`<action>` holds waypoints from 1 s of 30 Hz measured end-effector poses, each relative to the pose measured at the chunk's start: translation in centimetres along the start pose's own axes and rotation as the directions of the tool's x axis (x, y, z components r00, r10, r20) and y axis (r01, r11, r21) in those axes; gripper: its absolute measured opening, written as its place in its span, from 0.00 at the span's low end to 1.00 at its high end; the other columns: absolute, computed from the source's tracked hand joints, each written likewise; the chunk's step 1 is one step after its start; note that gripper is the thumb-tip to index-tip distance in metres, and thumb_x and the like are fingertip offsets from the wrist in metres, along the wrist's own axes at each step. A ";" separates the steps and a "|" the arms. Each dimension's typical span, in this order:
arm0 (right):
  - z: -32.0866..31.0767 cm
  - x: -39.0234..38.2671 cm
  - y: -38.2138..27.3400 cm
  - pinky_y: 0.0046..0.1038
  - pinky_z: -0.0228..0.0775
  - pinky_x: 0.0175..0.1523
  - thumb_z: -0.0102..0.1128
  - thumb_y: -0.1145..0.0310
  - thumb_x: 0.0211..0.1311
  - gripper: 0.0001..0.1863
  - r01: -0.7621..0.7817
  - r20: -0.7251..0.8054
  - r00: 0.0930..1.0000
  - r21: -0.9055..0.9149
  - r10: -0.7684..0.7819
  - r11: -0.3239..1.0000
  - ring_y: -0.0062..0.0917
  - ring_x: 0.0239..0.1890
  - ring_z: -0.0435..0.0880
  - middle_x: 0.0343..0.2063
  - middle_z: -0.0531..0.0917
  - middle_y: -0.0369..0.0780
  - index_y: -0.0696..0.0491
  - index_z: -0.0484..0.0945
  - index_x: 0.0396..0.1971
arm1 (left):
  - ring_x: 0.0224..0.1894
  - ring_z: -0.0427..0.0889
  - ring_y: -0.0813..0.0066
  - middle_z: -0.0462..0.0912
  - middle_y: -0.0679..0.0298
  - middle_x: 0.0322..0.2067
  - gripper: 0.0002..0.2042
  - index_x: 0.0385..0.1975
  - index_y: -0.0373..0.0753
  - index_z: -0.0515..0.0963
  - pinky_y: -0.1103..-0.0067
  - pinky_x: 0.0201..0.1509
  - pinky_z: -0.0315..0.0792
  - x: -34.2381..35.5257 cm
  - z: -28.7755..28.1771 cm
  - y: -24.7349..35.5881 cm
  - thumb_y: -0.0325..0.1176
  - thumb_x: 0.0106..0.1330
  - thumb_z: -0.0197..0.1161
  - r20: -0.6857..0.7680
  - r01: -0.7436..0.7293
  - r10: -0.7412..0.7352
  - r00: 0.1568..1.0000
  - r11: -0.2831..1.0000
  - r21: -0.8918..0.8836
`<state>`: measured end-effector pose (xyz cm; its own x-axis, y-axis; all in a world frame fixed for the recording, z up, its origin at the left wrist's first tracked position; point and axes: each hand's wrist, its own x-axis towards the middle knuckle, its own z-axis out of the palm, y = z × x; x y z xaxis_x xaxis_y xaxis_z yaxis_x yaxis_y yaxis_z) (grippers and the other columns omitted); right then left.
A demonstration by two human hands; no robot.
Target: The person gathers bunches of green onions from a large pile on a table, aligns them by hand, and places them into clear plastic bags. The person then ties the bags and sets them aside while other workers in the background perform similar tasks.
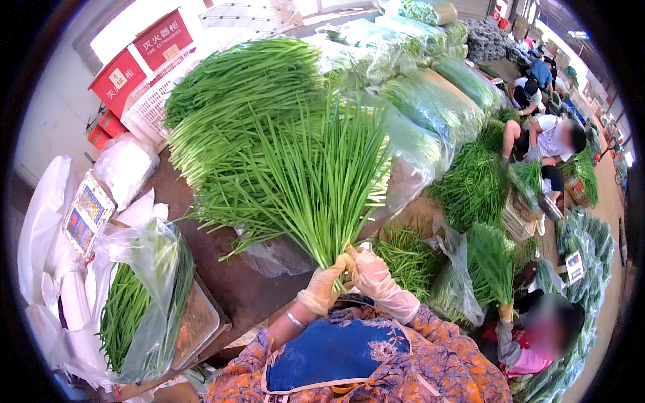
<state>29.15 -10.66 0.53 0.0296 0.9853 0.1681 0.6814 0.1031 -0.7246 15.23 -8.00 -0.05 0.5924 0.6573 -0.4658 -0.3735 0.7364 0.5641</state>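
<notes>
A thick bunch of long green garlic chives (316,195) stands upright in front of me, its tips fanned out away from me. Around its pale lower stems my left hand (322,289) is closed, in a thin yellowish glove. My right hand (365,267), gloved too, grips the same stems close beside the left one, and the fingers partly hide the cut ends. Just beyond, a large heap of chives (248,87) lies in layers on the brown table (235,295). Under the bunch, a piece of clear plastic (279,257) rests on that table.
At left, a bagged bundle of chives (144,295) lies on a metal tray (208,322), beside a display panel (89,213) and white plastic bags (44,221). Filled clear bags (430,101) are stacked far right. Several people work along the right, one person (537,336) close by holding chives.
</notes>
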 end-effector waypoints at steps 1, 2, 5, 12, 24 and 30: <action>-0.8 0.1 -0.1 0.35 0.69 0.34 0.49 0.67 0.60 0.15 0.047 0.029 0.999 -0.066 -0.045 0.997 0.43 0.31 0.77 0.28 0.78 0.47 0.57 0.72 0.45 | 0.26 0.76 0.80 0.78 0.70 0.29 0.10 0.39 0.42 0.74 0.83 0.27 0.71 0.0 0.2 0.6 0.38 0.60 0.60 0.044 0.015 -0.018 0.999 0.998 0.064; -1.7 0.2 0.2 0.35 0.69 0.32 0.50 0.67 0.59 0.15 0.118 0.039 0.993 -0.090 -0.115 0.989 0.42 0.30 0.77 0.27 0.78 0.47 0.56 0.72 0.45 | 0.23 0.73 0.83 0.77 0.71 0.27 0.10 0.38 0.43 0.75 0.85 0.23 0.66 0.4 0.6 0.5 0.38 0.60 0.60 -0.028 0.013 -0.008 1.000 0.985 0.172; -2.7 -0.5 1.4 0.33 0.69 0.30 0.55 0.65 0.55 0.12 0.233 -0.030 0.971 -0.121 -0.238 0.965 0.36 0.26 0.77 0.23 0.78 0.43 0.53 0.76 0.38 | 0.18 0.68 0.87 0.77 0.71 0.24 0.08 0.36 0.41 0.76 0.90 0.17 0.59 0.1 1.4 0.2 0.36 0.61 0.58 -0.154 0.019 0.016 0.988 0.974 0.225; -2.5 -1.3 1.0 0.30 0.72 0.31 0.58 0.59 0.55 0.16 0.011 0.170 0.985 0.026 -0.015 1.000 0.35 0.26 0.80 0.26 0.80 0.44 0.54 0.76 0.38 | 0.24 0.73 0.84 0.77 0.70 0.25 0.10 0.39 0.35 0.77 0.87 0.27 0.66 -0.8 -0.6 -1.1 0.33 0.62 0.57 -0.173 -0.140 0.177 0.969 0.969 0.206; -5.8 -1.8 5.1 0.38 0.67 0.40 0.55 0.55 0.56 0.18 -0.008 0.564 0.826 0.020 -0.004 1.000 0.45 0.34 0.78 0.29 0.80 0.49 0.55 0.78 0.36 | 0.17 0.65 0.85 0.72 0.71 0.19 0.06 0.32 0.38 0.75 0.85 0.19 0.57 4.7 -0.7 -5.3 0.30 0.57 0.61 -0.268 -0.350 0.389 0.882 0.919 0.180; -5.3 -1.5 11.8 0.27 0.68 0.34 0.55 0.60 0.57 0.19 -0.342 0.494 0.862 0.401 0.114 0.850 0.27 0.31 0.76 0.31 0.79 0.42 0.56 0.72 0.44 | 0.14 0.61 0.85 0.67 0.72 0.16 0.05 0.32 0.42 0.72 0.85 0.15 0.52 2.4 2.3 -1.9 0.28 0.57 0.59 -0.205 -0.229 0.256 0.945 0.963 0.144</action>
<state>41.03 -11.69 -4.69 -0.2577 0.9284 -0.2676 0.2754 -0.1949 -0.9414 18.98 -8.20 -0.61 0.3180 0.8421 -0.4356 -0.3923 0.5351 0.7481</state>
